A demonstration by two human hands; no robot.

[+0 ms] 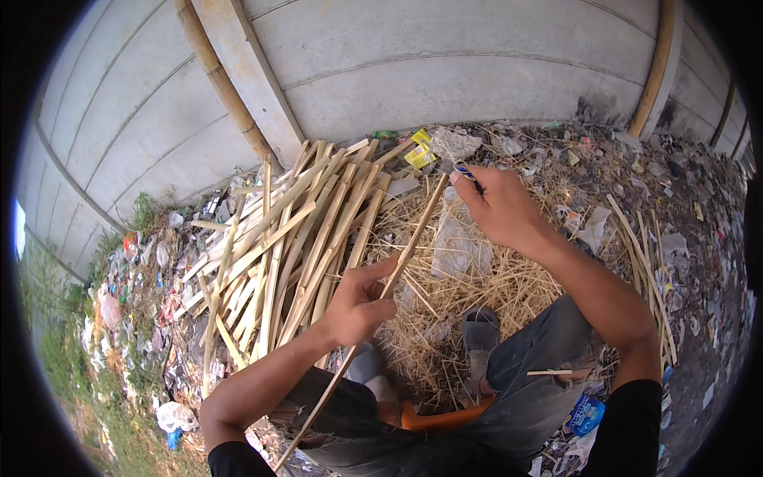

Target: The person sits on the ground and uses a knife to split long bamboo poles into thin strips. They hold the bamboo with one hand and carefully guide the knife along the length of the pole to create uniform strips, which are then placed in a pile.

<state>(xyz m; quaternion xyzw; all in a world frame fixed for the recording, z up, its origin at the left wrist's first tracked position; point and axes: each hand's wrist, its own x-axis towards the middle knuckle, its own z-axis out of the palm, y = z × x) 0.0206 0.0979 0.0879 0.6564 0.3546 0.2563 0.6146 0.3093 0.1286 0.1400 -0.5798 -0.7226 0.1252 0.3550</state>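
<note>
"Stick [415, 241], long and thin, slanting across the person's front. Lower end at the bottom of view, upper end by the right hand [505, 208]. What bears it?"

"Left hand [355, 308]. Fingers clamped around it about midway."

"And the right?"

"Fingers closed on a small blue tool [470, 178], right at the stick's upper end. Mostly covered by the hand; cannot tell its kind, nor whether it touches the wood."

"Ground nearby?"

"Heap of split sticks [306, 230] beyond the left hand and to its left, loosely piled. Straw-like litter [517, 278] between the feet and the wall [453, 83]. Several thin strips [645, 266] off to the right, past the right forearm."

"Foot of the wall?"

"Yellow wrapper [420, 151] beside a pale stone [455, 145], both near the tool. Bamboo pole [222, 75] stands behind the heap, tilted in view."

"On the person?"

"Short pale sliver [550, 372] across the right leg. Orange object [445, 417] low between the legs, partly hidden, kind unclear."
</note>
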